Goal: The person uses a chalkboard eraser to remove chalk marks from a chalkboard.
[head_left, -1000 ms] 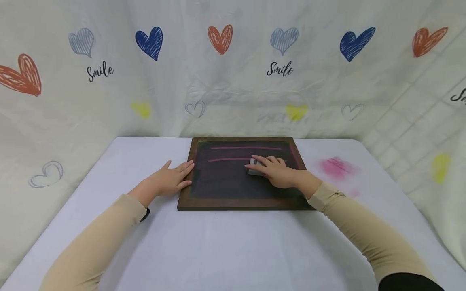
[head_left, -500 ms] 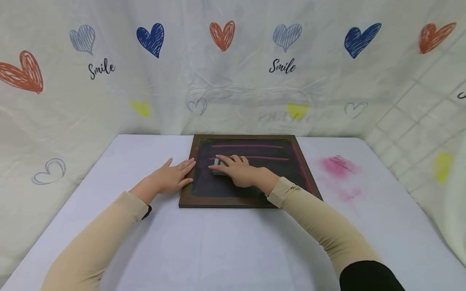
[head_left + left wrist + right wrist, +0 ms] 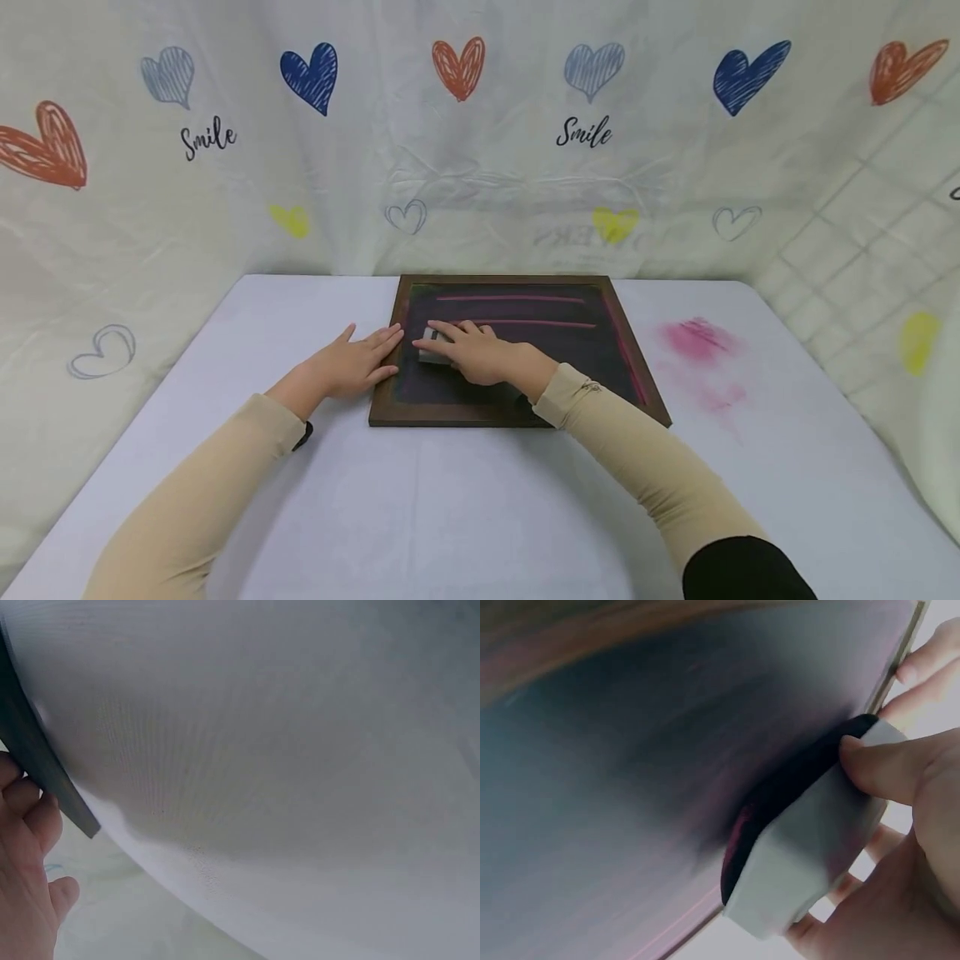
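Note:
A chalkboard (image 3: 570,358) with a brown wooden frame lies flat on the white table. Two pink lines cross its upper part, and another pink streak runs down the right side. My right hand (image 3: 483,357) grips a chalkboard eraser (image 3: 432,348) against the board's left part, just below the second line. In the right wrist view, thumb and fingers hold the grey-white body of the eraser (image 3: 802,847), and its dark felt side, tinged pink, faces the board. My left hand (image 3: 348,367) rests spread, fingertips on the frame's left edge.
Pink chalk smudges (image 3: 701,342) mark the white tablecloth right of the board. Behind the table hangs a white curtain (image 3: 495,167) printed with hearts and "Smile". A dark band (image 3: 742,571) covers part of the right sleeve.
My right hand has slid the eraser leftward across the board, from right of centre to near the left frame. My left hand stays at the frame. The view has shifted slightly.

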`<move>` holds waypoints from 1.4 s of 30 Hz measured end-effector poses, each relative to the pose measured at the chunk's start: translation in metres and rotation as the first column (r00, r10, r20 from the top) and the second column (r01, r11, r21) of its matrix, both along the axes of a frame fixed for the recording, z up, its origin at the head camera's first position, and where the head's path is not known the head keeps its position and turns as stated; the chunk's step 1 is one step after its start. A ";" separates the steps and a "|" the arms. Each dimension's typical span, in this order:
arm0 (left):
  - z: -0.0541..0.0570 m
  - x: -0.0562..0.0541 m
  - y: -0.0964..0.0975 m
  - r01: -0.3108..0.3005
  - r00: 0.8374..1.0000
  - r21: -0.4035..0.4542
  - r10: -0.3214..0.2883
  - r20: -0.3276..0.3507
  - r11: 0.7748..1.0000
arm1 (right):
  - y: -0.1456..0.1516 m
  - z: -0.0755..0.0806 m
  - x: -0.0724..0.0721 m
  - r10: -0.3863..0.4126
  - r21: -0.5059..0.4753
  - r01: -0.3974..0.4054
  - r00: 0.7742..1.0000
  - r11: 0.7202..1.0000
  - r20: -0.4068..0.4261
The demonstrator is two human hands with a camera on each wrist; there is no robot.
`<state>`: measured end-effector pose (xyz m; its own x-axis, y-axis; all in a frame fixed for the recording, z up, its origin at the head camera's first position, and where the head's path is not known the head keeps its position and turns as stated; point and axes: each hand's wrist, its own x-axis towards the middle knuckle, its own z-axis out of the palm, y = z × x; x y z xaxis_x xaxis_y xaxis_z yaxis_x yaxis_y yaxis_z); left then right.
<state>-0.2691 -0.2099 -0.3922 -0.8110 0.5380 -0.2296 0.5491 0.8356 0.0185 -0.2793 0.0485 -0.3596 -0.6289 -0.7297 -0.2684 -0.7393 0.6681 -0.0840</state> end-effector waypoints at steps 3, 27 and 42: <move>0.000 -0.001 0.000 0.009 1.000 0.006 -0.009 -0.006 1.000 | 0.018 0.000 -0.004 -0.004 -0.023 0.005 1.000 1.000 0.028; 0.004 0.000 0.000 0.014 1.000 0.005 -0.014 0.009 1.000 | 0.190 -0.002 0.009 -0.150 -0.187 0.130 0.984 0.974 -0.098; 0.005 0.002 0.001 0.010 1.000 0.009 -0.011 0.012 1.000 | 0.126 0.000 -0.007 -0.108 -0.088 0.103 0.993 0.991 -0.056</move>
<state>-0.2673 -0.2085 -0.3873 -0.8026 0.5485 -0.2345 0.5575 0.8296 0.0321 -0.2862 0.1745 -0.3591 -0.7167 -0.6771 -0.1671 -0.6707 0.7348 -0.1006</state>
